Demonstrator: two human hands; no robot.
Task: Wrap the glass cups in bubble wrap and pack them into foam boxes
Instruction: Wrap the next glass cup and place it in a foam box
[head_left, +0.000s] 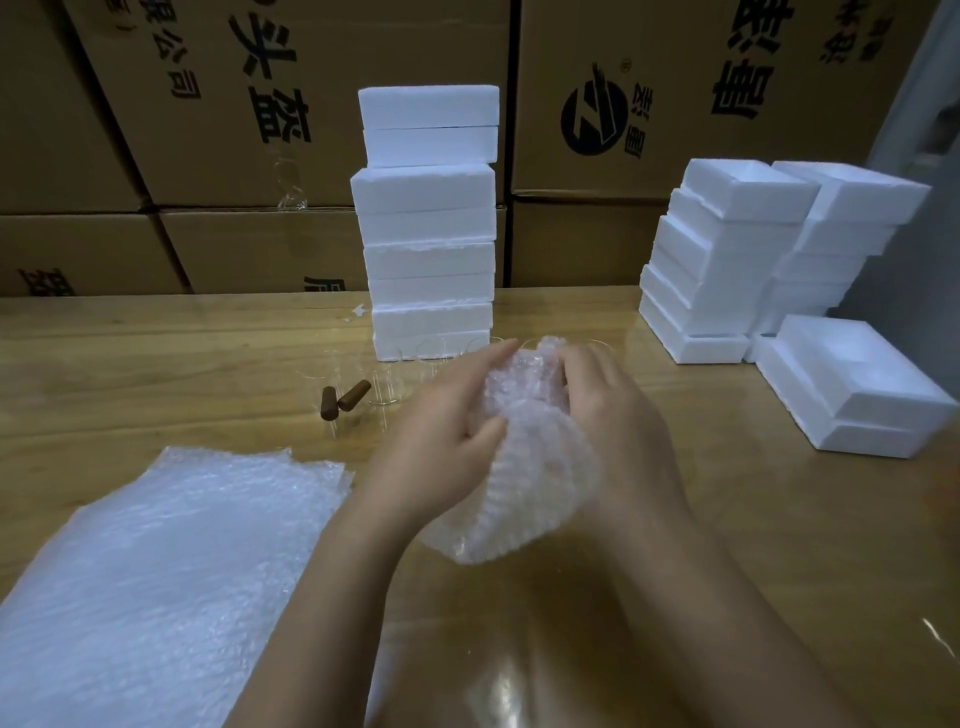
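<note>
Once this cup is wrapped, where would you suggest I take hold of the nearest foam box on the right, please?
I'd span its two long walls from above with the right hand, now on the wrapped cup: the foam box lies flat, hollow up, both walls straight and exposed.

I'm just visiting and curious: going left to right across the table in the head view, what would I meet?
Loose bubble wrap sheets → two brown cylinders → bubble-wrapped bundle → leaning stacks of white foam boxes.
</note>
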